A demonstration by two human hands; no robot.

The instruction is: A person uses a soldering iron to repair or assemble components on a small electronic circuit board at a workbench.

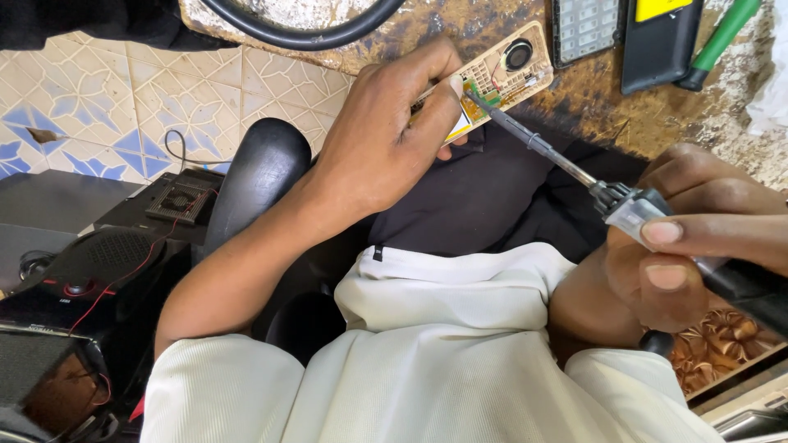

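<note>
Worn, brown-stained worktop [591, 98] across upper frame; patterned blue-and-cream floor tiles [107, 90] at upper left. Viewed from above, over white ribbed shirt [435, 361] filling lower centre.

Left hand [386, 139], centre-upper frame: fingers curled shut around edge of small tan circuit board [501, 78], pinning it at worktop edge. Board tilted, long axis running lower left to upper right; round black component [518, 54] near its upper right end, green and yellow patch near its lower left, beside the fingertips.

Right hand [698, 246], right edge of frame: closed in a pen-type grip around handle of soldering iron [574, 168] — thumb and forefinger pressed on pale collar just behind metal shaft. Shaft running diagonally up and left; tip resting on or just above board near the green patch, contact not resolvable.

Surroundings:
- Black curved cable [304, 33] along top edge, upper centre.
- Grey keypad panel [584, 25] just right of board, touching or nearly so.
- Black flat device with yellow label [661, 41] further right; green-handled tool [722, 41] beside it, upper right.
- Black chair armrest [258, 176] under left forearm, centre-left.
- Dark electronics with small fan grille [178, 199] and red wires [123, 279], lower left.
- Black cloth [484, 197] draped between board and shirt.
</note>
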